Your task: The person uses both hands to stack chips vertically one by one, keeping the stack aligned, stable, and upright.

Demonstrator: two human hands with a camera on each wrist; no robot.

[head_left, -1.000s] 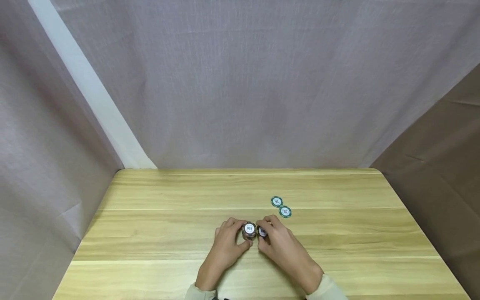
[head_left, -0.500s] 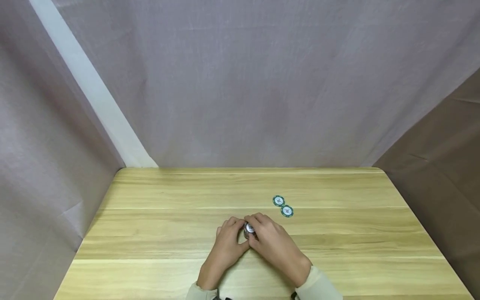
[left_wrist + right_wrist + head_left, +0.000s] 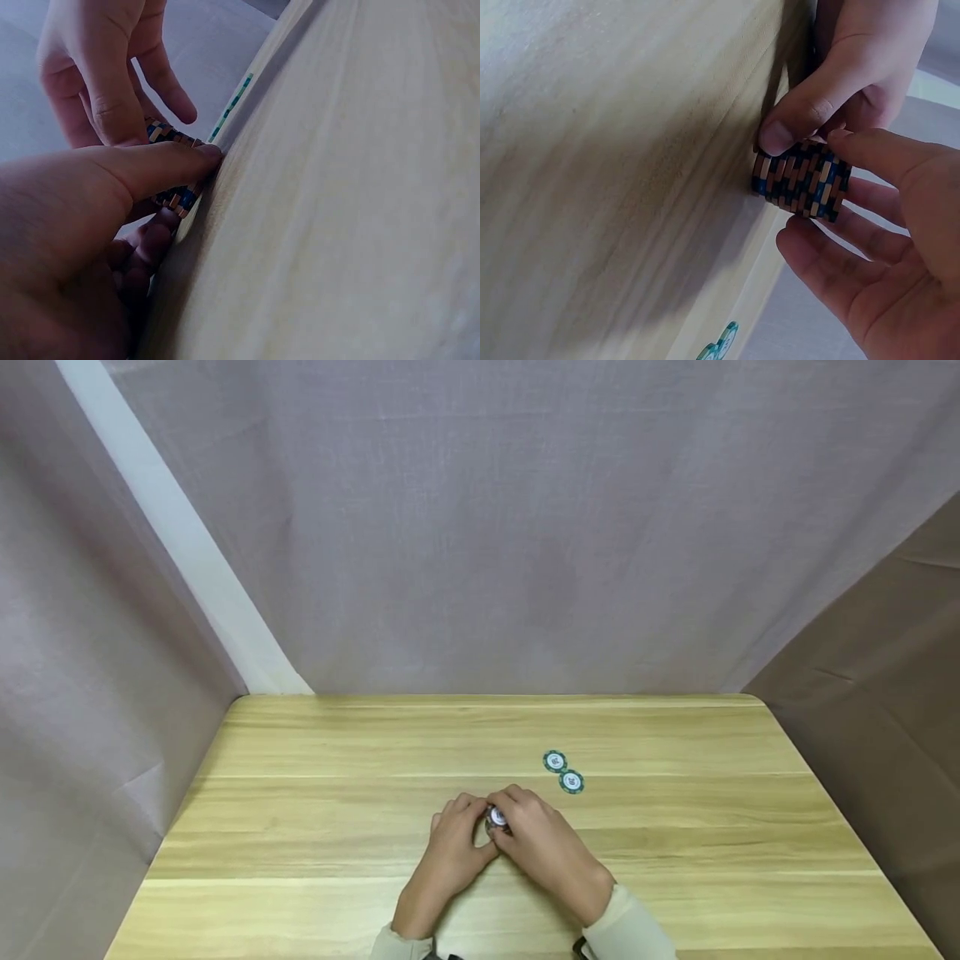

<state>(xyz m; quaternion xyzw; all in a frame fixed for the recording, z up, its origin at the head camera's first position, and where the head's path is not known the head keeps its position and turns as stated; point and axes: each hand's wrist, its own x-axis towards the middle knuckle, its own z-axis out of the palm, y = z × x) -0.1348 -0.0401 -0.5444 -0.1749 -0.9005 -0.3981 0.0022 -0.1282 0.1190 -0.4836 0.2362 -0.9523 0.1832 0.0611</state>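
Observation:
A short stack of dark poker chips (image 3: 497,817) with tan edge marks stands upright on the table between both hands, its white-centred top chip partly covered. My left hand (image 3: 454,845) holds the stack low from the left, thumb at the near side, as the right wrist view shows. My right hand (image 3: 542,839) reaches over from the right. Its thumb and fingers pinch the upper end of the chip stack (image 3: 801,180). The top chip's number is too small to read.
Two green poker chips (image 3: 555,762) lie flat and touching each other, beyond the right hand. The wooden table (image 3: 337,827) ends at a grey cloth backdrop (image 3: 480,543), with cloth at both sides too.
My right hand has moved left, bringing a dark chip from beside the stack onto its top. The left hand keeps its place around the stack. The green chips have stayed put.

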